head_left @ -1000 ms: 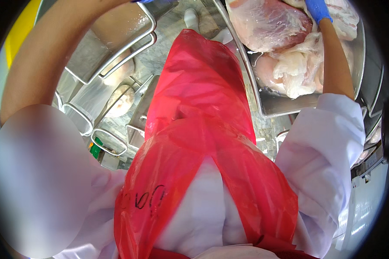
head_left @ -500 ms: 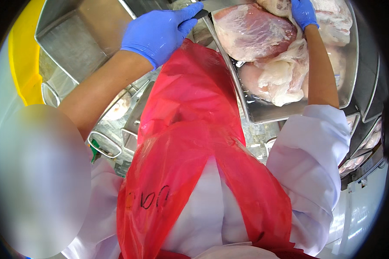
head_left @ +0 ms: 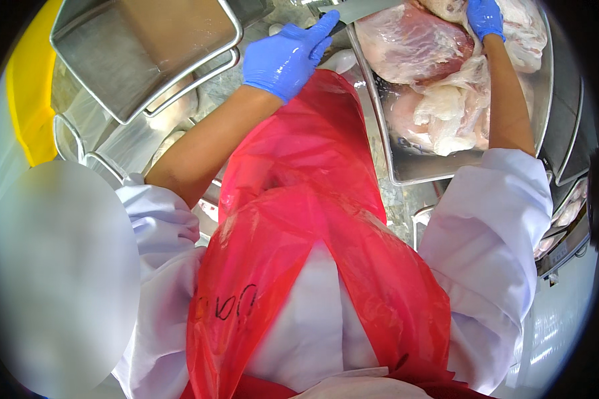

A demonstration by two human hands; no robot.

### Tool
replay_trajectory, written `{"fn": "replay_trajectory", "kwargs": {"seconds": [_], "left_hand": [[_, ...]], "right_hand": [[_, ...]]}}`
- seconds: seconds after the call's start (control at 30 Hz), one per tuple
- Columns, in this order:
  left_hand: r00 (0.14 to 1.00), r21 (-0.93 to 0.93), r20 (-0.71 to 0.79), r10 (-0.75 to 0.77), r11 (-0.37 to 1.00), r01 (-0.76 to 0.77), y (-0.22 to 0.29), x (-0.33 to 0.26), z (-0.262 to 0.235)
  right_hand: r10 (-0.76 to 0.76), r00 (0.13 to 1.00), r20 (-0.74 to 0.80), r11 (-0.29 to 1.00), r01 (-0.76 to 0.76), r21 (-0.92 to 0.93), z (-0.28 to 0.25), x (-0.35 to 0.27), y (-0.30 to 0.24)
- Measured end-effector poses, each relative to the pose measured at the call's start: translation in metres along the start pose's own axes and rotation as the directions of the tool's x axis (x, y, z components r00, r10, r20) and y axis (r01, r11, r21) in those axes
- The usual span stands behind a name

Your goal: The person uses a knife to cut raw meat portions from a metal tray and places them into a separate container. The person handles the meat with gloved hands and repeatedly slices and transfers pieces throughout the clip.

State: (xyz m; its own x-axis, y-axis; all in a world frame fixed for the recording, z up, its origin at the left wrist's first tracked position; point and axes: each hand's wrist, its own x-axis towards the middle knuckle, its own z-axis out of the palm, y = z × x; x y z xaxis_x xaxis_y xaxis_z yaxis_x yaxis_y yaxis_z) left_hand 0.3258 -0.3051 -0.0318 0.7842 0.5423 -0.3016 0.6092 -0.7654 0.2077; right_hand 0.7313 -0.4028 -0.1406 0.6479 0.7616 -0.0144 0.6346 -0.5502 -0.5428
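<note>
My left hand (head_left: 289, 60), in a blue glove, is closed round the dark handle of a knife, with the forefinger stretched along it. The broad grey blade (head_left: 369, 8) points right, over the near-left edge of a metal tray (head_left: 379, 136) and by a large pink-red piece of meat (head_left: 416, 46). In the same tray, my gloved right hand (head_left: 486, 18) grips a pale, fatty piece of meat (head_left: 449, 9) near the top edge; its fingertips are partly hidden. Below it lies meat with loose white fat (head_left: 446, 110).
A deep metal bin (head_left: 106, 73) stands at the upper left, beside a yellow edge (head_left: 30, 100). More metal trays (head_left: 576, 133) with meat line the right side. My red apron (head_left: 299, 173) hangs between my arms. A blurred oval (head_left: 60, 279) covers the lower left.
My left hand has moved right with the knife, and the blade now shows beside the meat. The tray and my right hand sit slightly further right in view.
</note>
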Motion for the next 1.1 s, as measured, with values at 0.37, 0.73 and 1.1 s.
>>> {"fn": "replay_trajectory", "kwargs": {"seconds": [0.37,0.73,1.1], "left_hand": [[0.974,-0.131,0.114,0.198,0.974,-0.183,-0.001,0.008,-0.141],[0.96,-0.021,0.196,0.2,0.98,-0.199,0.02,0.05,-0.129],[0.937,0.012,0.321,0.137,0.989,-0.149,0.049,0.069,-0.145]], "right_hand": [[-0.006,0.999,-0.033,1.0,0.006,-0.005,0.012,0.001,0.013],[0.04,0.999,-0.006,0.998,-0.04,0.045,0.01,0.004,0.011],[0.131,0.988,0.084,0.983,-0.141,0.114,0.014,0.005,-0.003]]}}
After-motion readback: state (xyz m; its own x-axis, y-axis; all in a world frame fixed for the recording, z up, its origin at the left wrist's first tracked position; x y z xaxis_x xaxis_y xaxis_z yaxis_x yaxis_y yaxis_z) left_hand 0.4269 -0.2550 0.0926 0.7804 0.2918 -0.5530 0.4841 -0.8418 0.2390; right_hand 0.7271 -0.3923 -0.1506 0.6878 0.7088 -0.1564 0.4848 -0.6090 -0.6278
